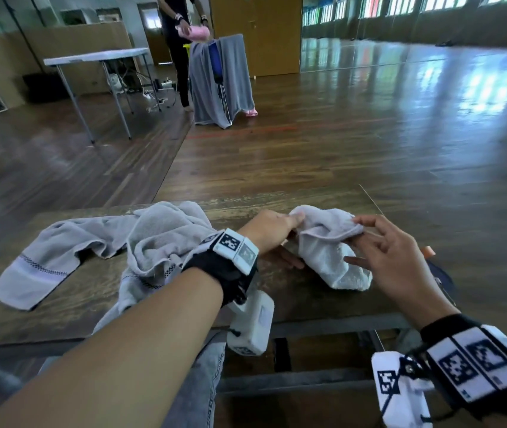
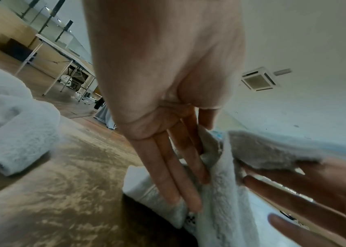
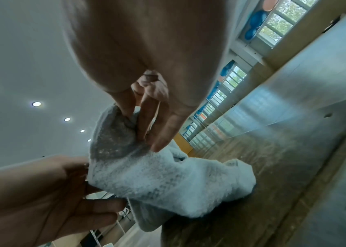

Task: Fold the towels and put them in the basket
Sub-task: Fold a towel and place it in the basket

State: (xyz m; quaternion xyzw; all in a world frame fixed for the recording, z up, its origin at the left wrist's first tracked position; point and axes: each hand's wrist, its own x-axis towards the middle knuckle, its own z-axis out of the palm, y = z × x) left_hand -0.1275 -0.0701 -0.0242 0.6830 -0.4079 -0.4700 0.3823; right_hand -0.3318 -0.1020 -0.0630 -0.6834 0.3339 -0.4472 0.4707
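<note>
A small white towel (image 1: 329,248) lies crumpled in the middle of the wooden table (image 1: 276,304), its upper edge lifted. My left hand (image 1: 295,220) pinches the towel's left corner, thumb on top. My right hand (image 1: 361,225) pinches the right corner between thumb and forefinger, the other fingers spread. In the left wrist view my left hand (image 2: 189,150) lies along the towel (image 2: 220,192), with the right hand (image 2: 315,192) opposite. In the right wrist view my right hand (image 3: 138,123) nips the towel (image 3: 168,180), and the left hand (image 3: 41,192) grips its other end. No basket shows.
Two crumpled grey towels (image 1: 60,242) (image 1: 159,239) lie on the table's left half, one hanging over the near edge. A dark object (image 1: 443,276) sits at the table's right edge. Far back are a person with a pink towel (image 1: 195,34), a draped chair (image 1: 221,81) and a white folding table (image 1: 97,55).
</note>
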